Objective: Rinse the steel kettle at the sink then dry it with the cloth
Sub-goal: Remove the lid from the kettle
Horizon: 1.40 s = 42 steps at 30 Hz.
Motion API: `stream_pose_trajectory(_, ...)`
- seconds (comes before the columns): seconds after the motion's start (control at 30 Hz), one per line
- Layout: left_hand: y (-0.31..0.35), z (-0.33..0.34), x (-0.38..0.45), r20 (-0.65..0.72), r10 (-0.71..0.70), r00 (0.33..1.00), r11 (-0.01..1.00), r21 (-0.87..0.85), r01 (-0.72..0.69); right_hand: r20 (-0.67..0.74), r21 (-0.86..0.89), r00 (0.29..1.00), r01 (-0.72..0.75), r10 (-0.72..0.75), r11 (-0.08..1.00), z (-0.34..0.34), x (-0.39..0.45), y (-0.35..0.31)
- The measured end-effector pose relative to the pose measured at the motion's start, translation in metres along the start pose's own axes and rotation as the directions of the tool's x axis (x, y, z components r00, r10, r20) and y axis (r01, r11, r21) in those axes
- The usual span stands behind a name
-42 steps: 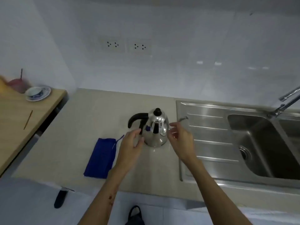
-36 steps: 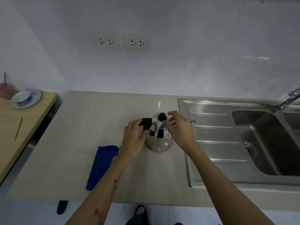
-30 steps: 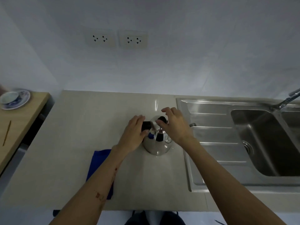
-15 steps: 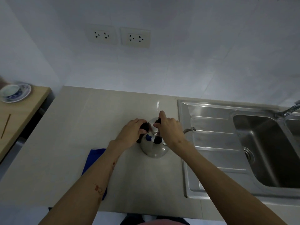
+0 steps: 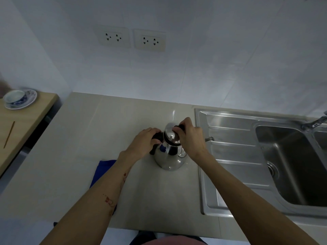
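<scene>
Steel kettle [image 5: 169, 157]: standing upright on the beige counter [image 5: 85, 147], just beside the sink [image 5: 290, 167] drainboard, well short of the basin and tap [image 5: 314, 122]. Long axis vertical; spout directed right, toward the drainboard; black handle [image 5: 156, 138] directed left. Left hand [image 5: 144, 143] wrapped around the handle, fingers closed on it. Right hand [image 5: 190, 136] pinched on the black knob of the lid [image 5: 170, 135], fingers together around it; lid tilted and apparently part-raised from the rim. Blue cloth [image 5: 102, 169] lying flat on the counter, near-left of the kettle, partly hidden under the left forearm.

Step in hand, as judged: removing the lid before rinsing. Recommended: steady the body by the handle, draw the lid straight up, avoid tipping the kettle toward the counter edge. Rinsing not yet begun; cloth untouched.
</scene>
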State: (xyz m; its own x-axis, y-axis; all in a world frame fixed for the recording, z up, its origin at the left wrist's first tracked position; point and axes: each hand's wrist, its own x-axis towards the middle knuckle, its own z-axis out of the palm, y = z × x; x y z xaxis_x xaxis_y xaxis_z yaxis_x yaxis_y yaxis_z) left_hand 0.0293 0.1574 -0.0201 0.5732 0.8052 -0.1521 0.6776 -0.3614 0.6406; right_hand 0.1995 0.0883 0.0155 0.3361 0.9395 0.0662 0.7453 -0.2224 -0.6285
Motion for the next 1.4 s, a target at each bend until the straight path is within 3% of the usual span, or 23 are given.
stream_pose_trajectory(0.13,0.002,-0.001,-0.001,-0.003,-0.007,1.000,1.000,0.003,0.007,-0.021,0.108,0.999,-0.034,0.037,0.994,0.001,-0.002,0.008)
stream_pose_trajectory(0.2,0.002,-0.001,-0.001,0.005,-0.008,1.000,1.000,0.010,0.008,-0.051,0.245,0.994,-0.081,0.096,0.966,-0.003,-0.004,0.012)
stream_pose_trajectory(0.3,0.002,-0.001,0.000,0.006,-0.009,1.000,1.000,0.011,0.009,-0.032,0.591,0.976,-0.154,0.214,0.792,-0.012,-0.013,0.018)
stream_pose_trajectory(0.37,0.002,-0.001,0.000,0.002,-0.005,1.000,1.000,-0.002,0.005,-0.014,0.726,0.982,-0.121,0.191,0.677,-0.016,-0.023,0.022)
stream_pose_trajectory(0.47,0.001,-0.001,-0.001,0.008,-0.002,1.000,1.000,-0.021,0.002,0.011,0.747,0.996,-0.067,0.089,0.662,-0.018,-0.043,0.025)
stream_pose_trajectory(0.57,0.001,-0.002,-0.001,0.004,0.017,1.000,0.999,-0.042,-0.016,0.056,0.653,0.998,-0.043,0.009,0.756,-0.014,-0.063,0.032)
stream_pose_trajectory(0.7,0.001,-0.002,-0.002,-0.005,0.019,1.000,0.999,-0.043,-0.019,0.170,0.254,0.985,-0.013,-0.032,0.967,0.012,-0.084,0.059)
stream_pose_trajectory(0.8,0.001,-0.001,-0.002,-0.008,0.020,1.000,0.999,-0.043,-0.020,0.313,-0.060,0.949,0.069,-0.047,0.996,0.037,-0.093,0.082)
stream_pose_trajectory(0.87,0.001,-0.001,-0.002,-0.007,0.014,1.000,0.999,-0.042,-0.015,0.386,-0.160,0.923,0.083,-0.015,0.984,0.051,-0.098,0.092)
stream_pose_trajectory(1.03,0.000,-0.001,0.000,0.024,0.018,1.000,1.000,-0.006,-0.018,0.491,-0.202,0.870,0.065,0.044,0.977,0.072,-0.107,0.097)
stream_pose_trajectory(1.4,-0.011,-0.011,0.005,0.150,-0.025,0.988,0.998,0.055,0.017,0.394,-0.145,0.917,-0.006,0.063,0.989,0.083,-0.118,0.097)
